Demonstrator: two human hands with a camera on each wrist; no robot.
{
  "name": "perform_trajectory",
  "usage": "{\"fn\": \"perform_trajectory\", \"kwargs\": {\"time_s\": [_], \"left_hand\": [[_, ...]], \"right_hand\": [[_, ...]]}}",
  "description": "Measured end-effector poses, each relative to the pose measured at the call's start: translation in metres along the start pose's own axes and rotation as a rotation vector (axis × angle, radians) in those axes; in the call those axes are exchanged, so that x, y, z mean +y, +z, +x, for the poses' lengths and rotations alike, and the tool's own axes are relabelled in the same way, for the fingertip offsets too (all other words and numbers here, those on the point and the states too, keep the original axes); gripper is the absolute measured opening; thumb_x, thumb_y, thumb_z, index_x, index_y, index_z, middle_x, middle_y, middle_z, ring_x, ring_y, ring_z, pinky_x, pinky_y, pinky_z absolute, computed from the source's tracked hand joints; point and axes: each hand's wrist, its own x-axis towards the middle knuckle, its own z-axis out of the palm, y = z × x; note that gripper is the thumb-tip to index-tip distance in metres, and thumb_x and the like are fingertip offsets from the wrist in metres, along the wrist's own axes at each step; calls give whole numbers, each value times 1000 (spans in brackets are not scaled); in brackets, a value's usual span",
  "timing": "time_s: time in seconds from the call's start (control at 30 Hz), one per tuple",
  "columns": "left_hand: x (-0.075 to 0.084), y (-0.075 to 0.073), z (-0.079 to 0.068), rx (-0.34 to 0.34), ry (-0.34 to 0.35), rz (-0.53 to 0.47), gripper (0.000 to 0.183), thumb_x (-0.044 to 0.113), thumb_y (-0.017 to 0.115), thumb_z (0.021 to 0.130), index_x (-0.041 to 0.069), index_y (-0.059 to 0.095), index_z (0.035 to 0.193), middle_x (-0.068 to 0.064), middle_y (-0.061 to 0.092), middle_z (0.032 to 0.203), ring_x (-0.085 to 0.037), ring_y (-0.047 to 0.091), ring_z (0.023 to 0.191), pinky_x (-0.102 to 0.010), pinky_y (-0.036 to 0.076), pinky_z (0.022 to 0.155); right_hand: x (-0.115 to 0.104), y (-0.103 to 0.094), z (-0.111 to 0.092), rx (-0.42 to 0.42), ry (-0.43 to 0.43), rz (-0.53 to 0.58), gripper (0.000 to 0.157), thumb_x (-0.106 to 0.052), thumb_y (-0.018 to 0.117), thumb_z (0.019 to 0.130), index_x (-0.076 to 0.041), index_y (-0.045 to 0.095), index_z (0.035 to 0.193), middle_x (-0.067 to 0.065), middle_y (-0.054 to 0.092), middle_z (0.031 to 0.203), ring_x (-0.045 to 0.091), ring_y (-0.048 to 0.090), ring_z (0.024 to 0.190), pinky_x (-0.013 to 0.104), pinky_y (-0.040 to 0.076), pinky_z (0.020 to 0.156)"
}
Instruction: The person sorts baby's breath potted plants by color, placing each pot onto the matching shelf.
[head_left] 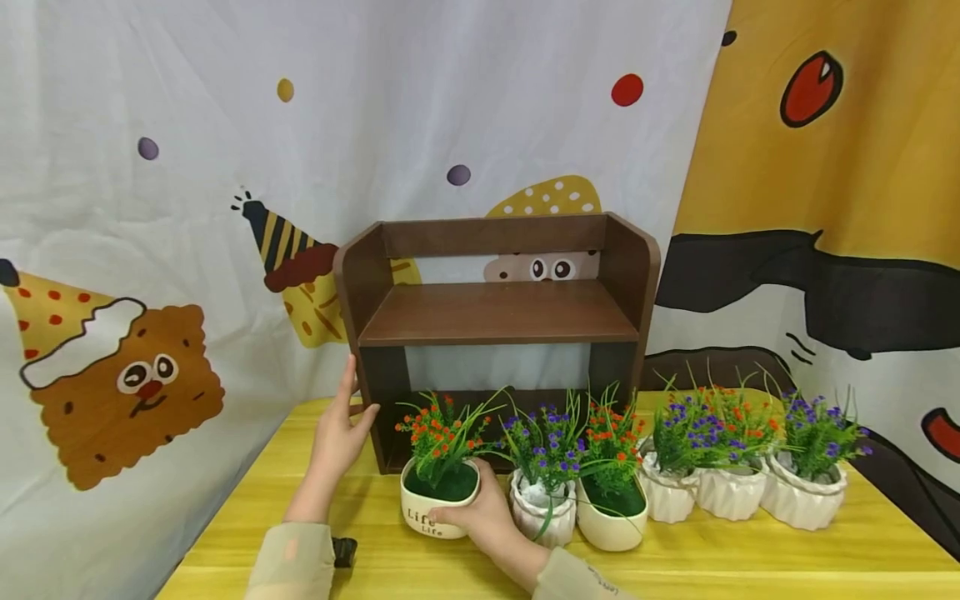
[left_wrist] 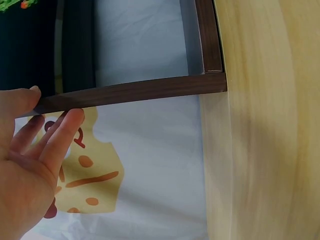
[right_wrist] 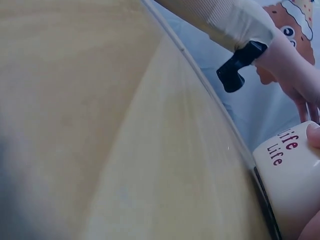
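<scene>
A dark brown two-tier wooden shelf (head_left: 498,312) stands upright on the table. At its left side panel is my left hand (head_left: 341,433), thumb (left_wrist: 22,101) on the inner side and extended fingers (left_wrist: 62,142) along the outer side, lightly pinching the panel's front edge. My right hand (head_left: 487,508) grips a cream flowerpot marked "Life" (head_left: 431,515), thumb across its front and fingers round its right side. Green grass and small orange flowers (head_left: 442,433) fill this pot, which overlaps the shelf's lower opening in the head view. The lettering (right_wrist: 282,147) also shows in the right wrist view.
Right of my right hand stand a white pleated pot (head_left: 543,508) with purple flowers and a cream pot (head_left: 611,525) with orange flowers. Further right are several white pots (head_left: 806,496) in a row. The wooden table (head_left: 420,575) meets a printed curtain (head_left: 225,250) behind.
</scene>
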Motion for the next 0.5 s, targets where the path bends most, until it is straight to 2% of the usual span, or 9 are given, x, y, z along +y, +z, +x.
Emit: {"fn": "perform_trajectory", "kwargs": {"time_s": [0.17, 0.27, 0.5], "left_hand": [[1, 0, 0, 7, 12, 4, 95, -2, 71, 86, 26, 16, 157, -31, 53, 131, -44, 67, 87, -53, 56, 67], [3, -1, 1, 1, 8, 6, 95, -3, 70, 86, 26, 16, 157, -32, 53, 131, -44, 67, 86, -54, 55, 66], [5, -1, -1, -5, -8, 2, 94, -3, 70, 86, 26, 15, 157, -33, 53, 129, -45, 67, 86, -55, 55, 68]], "right_hand": [[-8, 4, -5, -34, -7, 33, 82, -6, 91, 59, 0, 47, 127, 9, 61, 115, 22, 59, 106, 28, 45, 92], [-14, 6, -8, -49, -21, 16, 82, -9, 92, 59, -1, 47, 127, 8, 61, 114, 21, 59, 105, 26, 45, 91], [-27, 9, -16, -85, -16, 60, 80, -9, 92, 59, -1, 48, 125, 7, 62, 112, 20, 60, 103, 24, 45, 91]]}}
